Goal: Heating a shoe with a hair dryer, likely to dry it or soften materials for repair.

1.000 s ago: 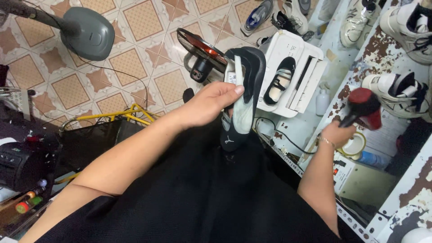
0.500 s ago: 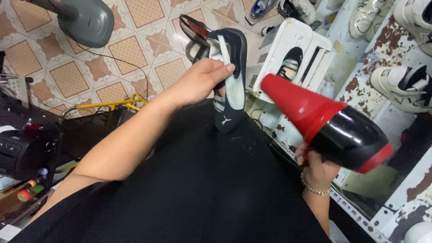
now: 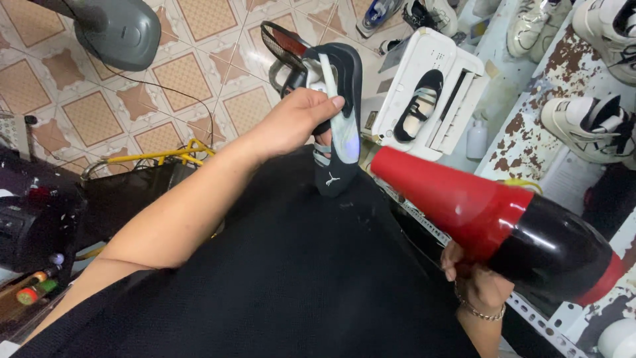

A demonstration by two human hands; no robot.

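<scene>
Open tiled floor (image 3: 199,79) lies left of the raised dark shoe (image 3: 338,119), bounded by the grey fan base (image 3: 119,30) at upper left and the yellow frame (image 3: 165,156) with its cables lower down. Right of the shoe, passage is narrow: the white box (image 3: 457,73) stands close, and the red nozzle of the hair dryer (image 3: 490,222) points into the gap. The rusty shelf (image 3: 530,142), crowded with sneakers (image 3: 586,126), blocks the right side.
</scene>
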